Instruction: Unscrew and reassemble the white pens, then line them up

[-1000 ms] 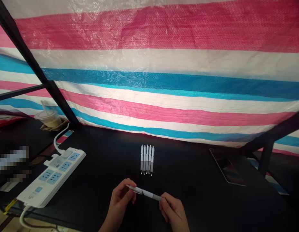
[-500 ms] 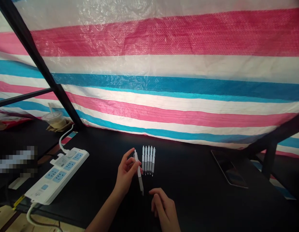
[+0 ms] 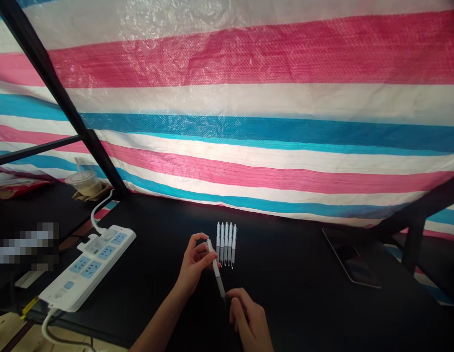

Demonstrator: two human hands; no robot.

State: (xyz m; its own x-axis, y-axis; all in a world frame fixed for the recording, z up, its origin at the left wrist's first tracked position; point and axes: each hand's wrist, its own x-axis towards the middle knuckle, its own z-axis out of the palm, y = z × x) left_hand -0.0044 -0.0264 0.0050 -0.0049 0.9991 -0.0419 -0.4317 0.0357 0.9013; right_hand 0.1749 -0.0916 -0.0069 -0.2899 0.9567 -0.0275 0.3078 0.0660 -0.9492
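My left hand (image 3: 192,264) is closed around the upper part of a white click pen (image 3: 216,269). Its index fingertip rests at the button end, and the grey grip and tip slant down to the right. Close by that tip is my right hand (image 3: 248,313), its fingers loosely curled, the thumb apart from the index finger and nothing held in them. Whether the right index finger touches the pen, I cannot tell. Just beyond my left hand, several matching white pens (image 3: 227,239) lie side by side in a neat row, tips toward me; the left hand partly covers the leftmost one.
A white power strip (image 3: 88,269) with cords lies on the black table (image 3: 285,274) at left. A dark phone or tablet (image 3: 349,259) is at right. A lidded plastic cup (image 3: 85,183) stands at far left, and a striped tarp (image 3: 248,132) hangs behind.
The pen in my left hand has tilted further, its tip swinging right and down toward my right index finger. My right hand has barely moved. The view has shifted slightly.
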